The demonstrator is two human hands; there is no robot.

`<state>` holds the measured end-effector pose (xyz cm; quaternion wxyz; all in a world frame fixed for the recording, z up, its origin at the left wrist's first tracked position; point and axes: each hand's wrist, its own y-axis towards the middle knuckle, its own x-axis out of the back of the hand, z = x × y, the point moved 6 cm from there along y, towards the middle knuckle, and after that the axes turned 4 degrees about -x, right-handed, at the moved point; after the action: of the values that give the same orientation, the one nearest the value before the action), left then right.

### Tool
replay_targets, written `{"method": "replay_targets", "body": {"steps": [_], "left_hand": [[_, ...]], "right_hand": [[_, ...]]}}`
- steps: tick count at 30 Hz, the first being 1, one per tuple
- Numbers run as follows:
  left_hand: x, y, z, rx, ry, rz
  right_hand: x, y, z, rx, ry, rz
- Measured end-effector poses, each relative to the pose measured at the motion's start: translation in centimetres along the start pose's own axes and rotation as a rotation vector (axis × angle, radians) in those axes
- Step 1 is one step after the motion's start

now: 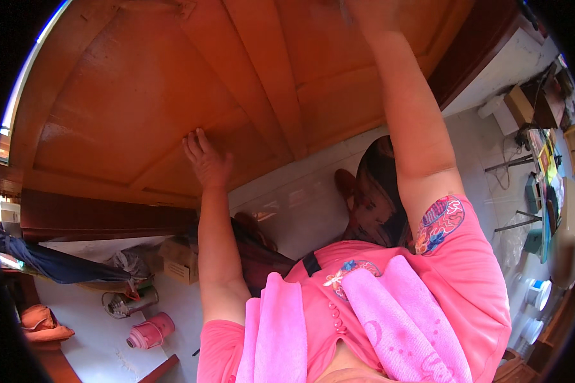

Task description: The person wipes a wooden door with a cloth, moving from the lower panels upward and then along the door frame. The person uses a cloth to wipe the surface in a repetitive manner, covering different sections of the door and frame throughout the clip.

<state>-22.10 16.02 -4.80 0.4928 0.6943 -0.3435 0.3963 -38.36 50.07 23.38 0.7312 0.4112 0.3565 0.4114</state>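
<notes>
A large orange-brown wooden door (pixel 153 83) with raised panels fills the upper part of the head view. My left hand (pixel 209 161) rests against its lower panel, fingers stretched out, holding nothing. Stretched far up, my right hand (pixel 374 14) is at the door's upper right part. It is blurred and partly cut off by the top edge, so its fingers do not show clearly. A pale greyish blur beside those fingers is too indistinct to name. A pink towel (pixel 275 325) hangs round my neck over a pink embroidered shirt.
Dark wooden frame (pixel 102 216) borders the door. At lower left are a pink flask-like container (pixel 151 332), a cardboard box (pixel 179 260) and dark blue cloth (pixel 70 260). A folding table (pixel 549 191) with papers stands at right, near white round tubs (pixel 538 293). Pale tiles (pixel 294 204) cover the floor.
</notes>
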Motion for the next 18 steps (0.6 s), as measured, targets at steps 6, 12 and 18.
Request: {"method": "replay_targets", "body": {"steps": [6,12,18], "left_hand": [[0.5,-0.1,-0.2,-0.037,0.023,-0.037],[0.0,0.4,-0.6,-0.021,0.023,-0.024],[-0.2,0.4,0.2,-0.051,0.077,-0.052]], "right_hand": [[-2.2,-4.7,2.1,0.223,-0.277,0.121],[-0.4,-20.5,-5.8,0.029,-0.514,0.602],[0.4,-19.8,-6.7,0.039,-0.362,0.695]]}}
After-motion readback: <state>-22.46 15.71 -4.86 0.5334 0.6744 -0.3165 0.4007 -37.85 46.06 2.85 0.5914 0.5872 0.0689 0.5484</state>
